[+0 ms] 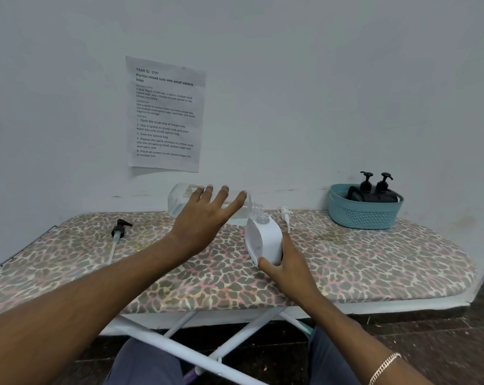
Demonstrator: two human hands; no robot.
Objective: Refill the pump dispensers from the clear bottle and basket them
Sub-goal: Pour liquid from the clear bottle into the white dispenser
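My left hand [204,220] grips the clear bottle [179,201], which is tipped on its side above the board, its threaded mouth against the open neck of the white dispenser [263,240]. My right hand [288,268] holds that white dispenser near its base, tilted slightly left. The dispenser has no pump on it. A white pump head [286,215] lies on the board just right of it. A black pump head with its long tube [118,232] lies at the left. Two black pump dispensers [374,190] stand in the teal basket [363,215] at the back right.
Everything rests on an ironing board with a leopard-print cover [346,262], set against a white wall. A printed sheet [165,115] is taped to the wall. The board's white legs [196,354] cross below, over a dark floor.
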